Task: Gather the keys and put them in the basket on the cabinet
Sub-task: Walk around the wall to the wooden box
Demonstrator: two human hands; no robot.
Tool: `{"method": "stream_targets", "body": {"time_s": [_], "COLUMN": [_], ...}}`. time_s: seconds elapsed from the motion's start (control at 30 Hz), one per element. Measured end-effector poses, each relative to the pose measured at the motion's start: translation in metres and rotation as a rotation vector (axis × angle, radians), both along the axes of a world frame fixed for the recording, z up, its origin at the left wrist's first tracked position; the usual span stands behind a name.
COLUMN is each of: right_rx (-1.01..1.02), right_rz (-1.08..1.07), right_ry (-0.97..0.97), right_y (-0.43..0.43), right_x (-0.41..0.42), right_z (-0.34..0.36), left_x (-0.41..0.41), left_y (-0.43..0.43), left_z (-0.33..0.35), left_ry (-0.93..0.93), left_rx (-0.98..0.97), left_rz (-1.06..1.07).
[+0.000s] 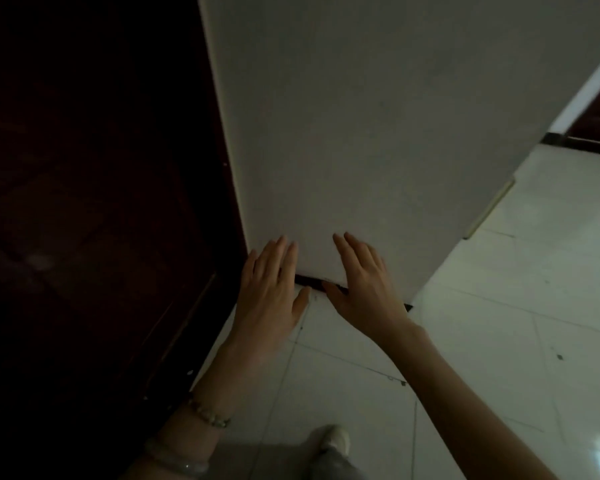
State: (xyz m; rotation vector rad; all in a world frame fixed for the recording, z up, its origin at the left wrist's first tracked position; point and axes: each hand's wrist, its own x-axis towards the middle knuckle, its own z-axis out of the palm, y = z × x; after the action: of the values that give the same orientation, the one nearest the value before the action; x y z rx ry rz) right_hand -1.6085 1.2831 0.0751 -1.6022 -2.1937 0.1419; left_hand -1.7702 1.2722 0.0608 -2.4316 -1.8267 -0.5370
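Note:
No keys, basket or cabinet show in the head view. My left hand [272,289] reaches forward at the middle of the frame, palm down, fingers spread, holding nothing. Just to its right my right hand [362,287] does the same, fingers apart and empty. Both hands hover in front of a white wall, above its dark skirting strip. A bead bracelet and a pale bangle sit on my left wrist.
A dark wooden door [94,220] fills the left side, right beside my left arm. The white wall [378,116] stands straight ahead and ends at a corner on the right. White floor tiles [516,323] stretch to the right and below. My shoe [335,441] shows at the bottom.

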Motion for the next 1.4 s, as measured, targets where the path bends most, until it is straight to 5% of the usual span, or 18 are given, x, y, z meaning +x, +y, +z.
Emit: {"method": "stream_targets", "body": {"time_s": [0.87,1.4], "right_rx": [-0.021,-0.068], "right_rz": [-0.747,-0.911], "right_ry": [0.01,0.008], "right_y": [-0.003,0.089], "right_x": [0.279,0.478], "right_z": [-0.012,-0.017], "left_x": [0.311,0.524], "left_y": [0.113,0.23], "left_z": [-0.019,-0.033], "left_ry": [0.027,0.049], "left_rx": [-0.085,-0.108], "left_rz": [-0.686,-0.847]}}
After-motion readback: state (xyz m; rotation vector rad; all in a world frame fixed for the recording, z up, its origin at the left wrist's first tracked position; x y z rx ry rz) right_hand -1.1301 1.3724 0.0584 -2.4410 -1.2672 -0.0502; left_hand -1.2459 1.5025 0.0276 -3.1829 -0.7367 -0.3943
